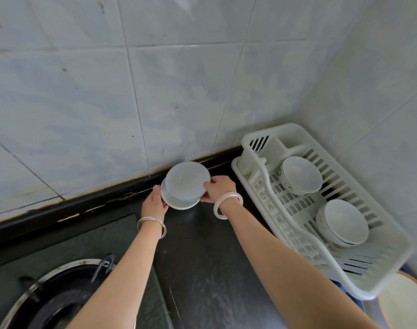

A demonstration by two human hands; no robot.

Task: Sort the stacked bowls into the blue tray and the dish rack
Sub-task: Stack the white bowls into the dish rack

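A small stack of white bowls [186, 184] stands on the dark counter against the tiled wall. My left hand [155, 201] cups the lower bowl's left rim. My right hand [218, 188] grips the top bowl's right edge, and that bowl sits tilted and shifted up off the lower one. The white plastic dish rack [295, 212] lies to the right in the corner, with one patterned bowl [300, 175] at its back and a nested pair of white bowls [342, 222] nearer me. A sliver of the blue tray [337, 282] shows under the rack's near end.
A gas burner [60, 295] with a metal ring fills the lower left. The dark counter [202, 257] runs between burner and rack. A pale round plate [402, 302] sits at the lower right corner. Tiled walls close the back and right sides.
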